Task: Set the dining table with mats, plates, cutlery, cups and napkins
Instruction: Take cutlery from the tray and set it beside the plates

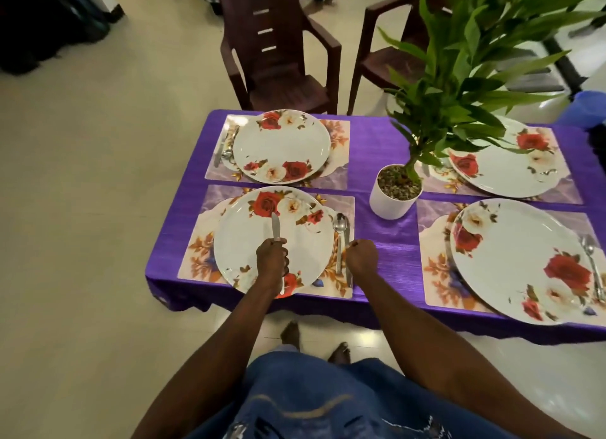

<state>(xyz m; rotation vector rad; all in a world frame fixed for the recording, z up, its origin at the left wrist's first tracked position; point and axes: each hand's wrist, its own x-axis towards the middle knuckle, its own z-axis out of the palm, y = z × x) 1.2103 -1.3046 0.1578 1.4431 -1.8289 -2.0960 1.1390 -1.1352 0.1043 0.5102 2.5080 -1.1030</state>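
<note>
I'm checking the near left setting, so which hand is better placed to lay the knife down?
The left hand: it already grips the knife over the plate. The right hand is at the spoon on the mat.

Far-right plate (511, 163) partly behind plant leaves (459, 88); near-right mat (436, 274) cut by the frame edge; knife (275, 228) handle buried in left hand (271, 258); right hand (361, 256) perhaps pinching something, unclear

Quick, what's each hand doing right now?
Left hand: closed around a knife, held over the near plate.
Right hand: curled by the spoon; whether it holds anything cannot be told.
</note>
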